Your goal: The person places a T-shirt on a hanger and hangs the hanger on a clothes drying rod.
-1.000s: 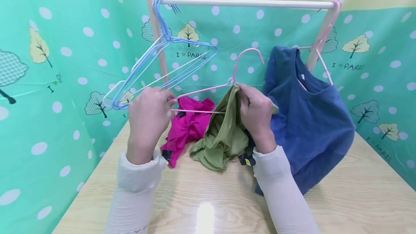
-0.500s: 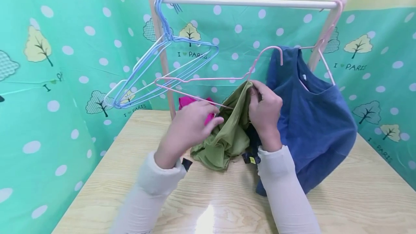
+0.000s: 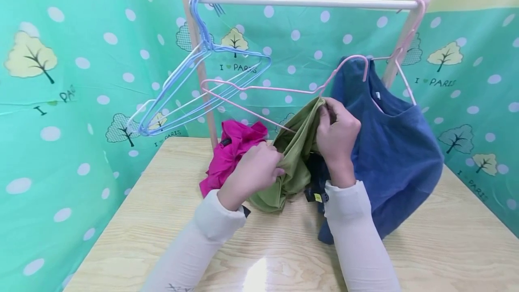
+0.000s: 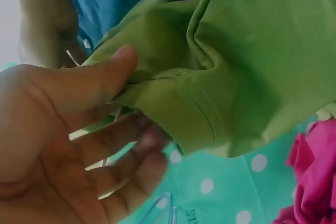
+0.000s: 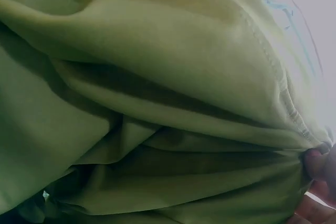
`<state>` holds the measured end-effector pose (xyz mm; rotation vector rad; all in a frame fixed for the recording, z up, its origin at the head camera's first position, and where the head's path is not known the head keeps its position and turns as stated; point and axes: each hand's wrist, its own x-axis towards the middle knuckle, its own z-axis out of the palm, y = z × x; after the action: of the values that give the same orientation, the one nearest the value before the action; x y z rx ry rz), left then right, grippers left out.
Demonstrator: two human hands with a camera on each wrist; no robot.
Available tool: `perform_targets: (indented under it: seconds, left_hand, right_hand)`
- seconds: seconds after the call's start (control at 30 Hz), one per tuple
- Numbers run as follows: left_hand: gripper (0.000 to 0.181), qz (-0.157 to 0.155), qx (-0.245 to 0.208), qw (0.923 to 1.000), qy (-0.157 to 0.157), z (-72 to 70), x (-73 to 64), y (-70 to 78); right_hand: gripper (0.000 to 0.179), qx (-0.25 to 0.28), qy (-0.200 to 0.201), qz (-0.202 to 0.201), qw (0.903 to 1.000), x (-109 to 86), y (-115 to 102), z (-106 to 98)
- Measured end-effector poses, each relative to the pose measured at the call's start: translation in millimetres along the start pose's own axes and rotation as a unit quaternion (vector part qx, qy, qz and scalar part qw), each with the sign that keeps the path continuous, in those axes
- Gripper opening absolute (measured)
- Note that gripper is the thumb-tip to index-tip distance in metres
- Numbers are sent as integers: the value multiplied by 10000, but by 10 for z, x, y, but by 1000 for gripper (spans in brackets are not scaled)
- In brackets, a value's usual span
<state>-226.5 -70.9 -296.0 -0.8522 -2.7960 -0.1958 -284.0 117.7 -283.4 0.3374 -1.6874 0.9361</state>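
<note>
The right hand (image 3: 337, 126) pinches the gathered upper edge of a green shirt (image 3: 300, 152), just under the hook of a pink hanger (image 3: 279, 88). One end of this hanger runs inside the shirt; its other end sticks out to the left, bare. The left hand (image 3: 259, 166) is at the shirt's left edge. In the left wrist view, the left thumb lies over the green cloth (image 4: 262, 66) and the spread fingers (image 4: 152, 174) reach by the stitched hem. Folds of the shirt (image 5: 173, 98) fill the right wrist view, with fingertips at its gathered edge.
A white-barred rack (image 3: 304, 0) stands behind, with several blue hangers (image 3: 178, 75) at its left. A blue top (image 3: 393, 157) hangs from a pink hanger at the right post. A crumpled magenta garment (image 3: 227, 152) lies left of the green shirt on the wooden table (image 3: 162, 184).
The left hand has let go of the pink hanger's left end and moved down and right to the green shirt's edge. The right hand, hanger and shirt have shifted slightly right and up.
</note>
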Motion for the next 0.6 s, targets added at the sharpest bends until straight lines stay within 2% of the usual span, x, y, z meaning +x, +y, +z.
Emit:
perform_targets:
  seconds: [0.13, 0.23, 0.33, 0.47, 0.6]
  left_hand:
    - [18, 156, -526, 9985, 19, -60, -12, -26]
    - [23, 159, -1190, 9926, -176, -126, -42, -71]
    - [23, 216, -1562, 9865, -438, -172, -75, -139]
    - [24, 173, -1557, 9845, -786, -238, -125, -223]
    - [25, -325, -1293, 9871, -884, -329, -188, -292]
  right_hand:
    - [13, -8, -14, 217, 9998, 27, -1, -26]
    - [14, -33, -12, 517, 9987, 39, 2, -43]
    - [14, -59, -4, 829, 9965, 44, 16, -55]
    - [15, -165, -62, 1001, 9948, 40, 33, -78]
    - [15, -185, -137, 1022, 9945, 33, 34, -95]
